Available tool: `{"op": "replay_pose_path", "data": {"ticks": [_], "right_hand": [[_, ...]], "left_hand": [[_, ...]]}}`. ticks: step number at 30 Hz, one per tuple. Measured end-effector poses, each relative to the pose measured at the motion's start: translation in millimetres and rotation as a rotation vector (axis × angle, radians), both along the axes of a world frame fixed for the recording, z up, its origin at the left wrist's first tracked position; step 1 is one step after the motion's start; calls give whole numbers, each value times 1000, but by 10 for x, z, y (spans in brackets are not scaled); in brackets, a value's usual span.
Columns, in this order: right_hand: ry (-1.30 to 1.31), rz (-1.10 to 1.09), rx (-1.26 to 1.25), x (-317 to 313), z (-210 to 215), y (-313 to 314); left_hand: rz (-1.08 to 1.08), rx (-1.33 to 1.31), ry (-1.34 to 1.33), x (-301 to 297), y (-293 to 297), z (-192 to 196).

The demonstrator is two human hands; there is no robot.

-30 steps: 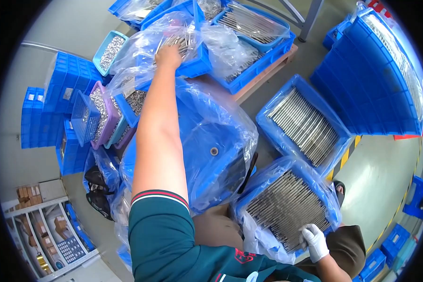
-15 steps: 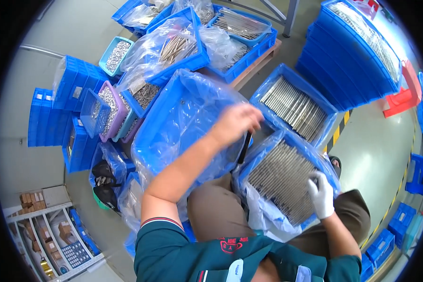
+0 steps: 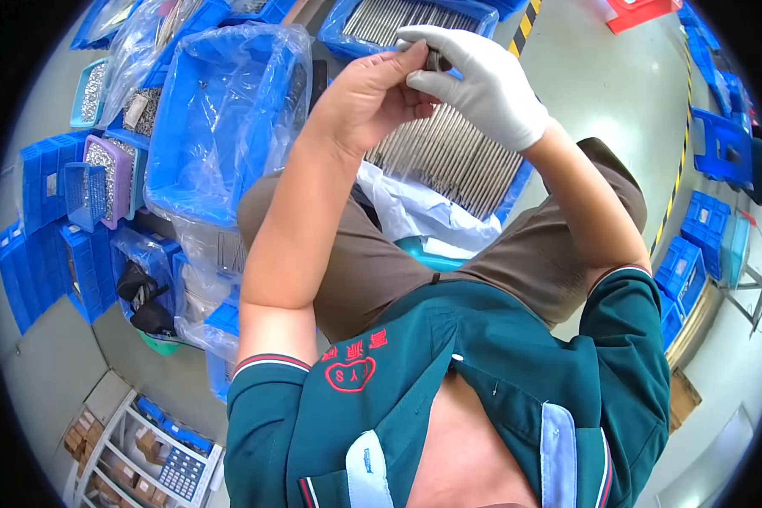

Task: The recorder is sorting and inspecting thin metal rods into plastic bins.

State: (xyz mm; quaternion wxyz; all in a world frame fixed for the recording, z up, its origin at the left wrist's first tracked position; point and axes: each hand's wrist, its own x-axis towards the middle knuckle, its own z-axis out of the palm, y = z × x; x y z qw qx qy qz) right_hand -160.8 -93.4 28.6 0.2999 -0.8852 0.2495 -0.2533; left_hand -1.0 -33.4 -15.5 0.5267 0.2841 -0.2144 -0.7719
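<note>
My bare left hand (image 3: 360, 100) and my white-gloved right hand (image 3: 498, 91) meet at the top centre, raised above a tray of metal rods. Between their fingertips is a small dark metal piece (image 3: 435, 61), mostly covered, so its full shape cannot be made out. Left thumb and forefinger pinch toward it, while the gloved fingers and thumb close round it from the right. Beneath, thin grey metal rods (image 3: 453, 161) lie side by side in a blue tray (image 3: 516, 186). White sheeting (image 3: 415, 203) hangs over the tray's near edge.
Left of my hands stands a large blue bin (image 3: 216, 127) lined with clear plastic. Another blue tray (image 3: 334, 38) of rods lies beyond. Purple (image 3: 110, 173) and blue baskets with small metal parts stand at the far left. My knees flank the rod tray.
My left hand has left the lined bin's edge and my right hand has risen off the rods. Both now meet at the small metal piece. The view has shifted.
</note>
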Motion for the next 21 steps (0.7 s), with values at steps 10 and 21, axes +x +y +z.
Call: {"op": "replay_pose_path", "data": {"ticks": [10,21], "right_hand": [[-289,-313,909,-519,-889,-202],[928,-904,736,-513,-2534,382]], "left_hand": [[328,-26,-421,166,96,-12],[491,31,-479,484,382,123]]}}
